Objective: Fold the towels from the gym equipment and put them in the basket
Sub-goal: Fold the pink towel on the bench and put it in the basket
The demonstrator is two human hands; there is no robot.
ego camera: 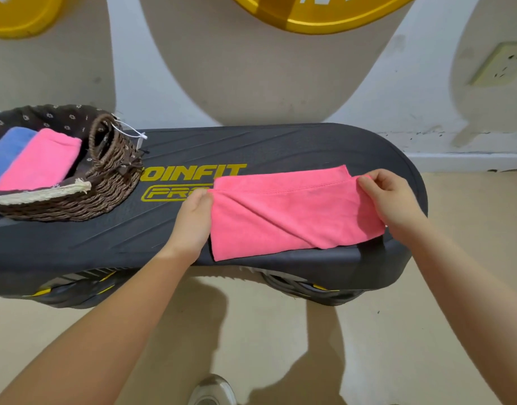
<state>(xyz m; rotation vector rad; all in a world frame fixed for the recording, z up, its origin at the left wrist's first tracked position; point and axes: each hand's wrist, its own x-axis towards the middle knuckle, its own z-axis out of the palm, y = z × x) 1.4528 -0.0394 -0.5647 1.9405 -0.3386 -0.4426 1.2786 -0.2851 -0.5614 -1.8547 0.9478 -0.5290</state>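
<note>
Your left hand (196, 213) and right hand (390, 197) pinch opposite ends of the half-folded pink towel (286, 213) on the black step platform (152, 229), near the wicker basket (105, 185).

White wall (152, 68) with socket (501, 65), beige floor (251, 331).

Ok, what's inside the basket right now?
The basket holds two folded towels side by side: a blue towel and a pink towel, on a dark flowered lining. Anything beneath them is covered.
</note>
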